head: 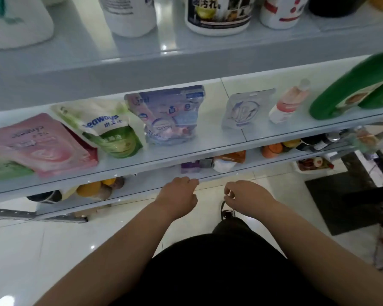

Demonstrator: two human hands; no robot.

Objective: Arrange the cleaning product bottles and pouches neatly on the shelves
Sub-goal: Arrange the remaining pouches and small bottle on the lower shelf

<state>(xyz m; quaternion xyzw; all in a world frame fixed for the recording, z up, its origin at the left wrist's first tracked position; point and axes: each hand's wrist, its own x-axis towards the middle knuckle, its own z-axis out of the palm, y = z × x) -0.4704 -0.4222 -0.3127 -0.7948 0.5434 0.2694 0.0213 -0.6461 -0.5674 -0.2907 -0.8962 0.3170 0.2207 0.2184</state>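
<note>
On the middle shelf (208,149) stand several pouches: a pink pouch (42,146) leaning at the left, a green-and-white pouch (106,129), a purple clear pouch (170,115) and a small grey pouch (243,111). A pink bottle (289,102) and a big green bottle (358,89) stand further right. My left hand (178,195) and my right hand (245,197) hang below the shelf's front edge, fingers loosely curled, holding nothing.
The top shelf (186,56) carries white bottles and a white tub (218,14). Lower shelves hold fruit-like items (97,188) and small packets. A dark mat (345,202) lies on the glossy tiled floor at the right. My shoe (227,212) shows below my right hand.
</note>
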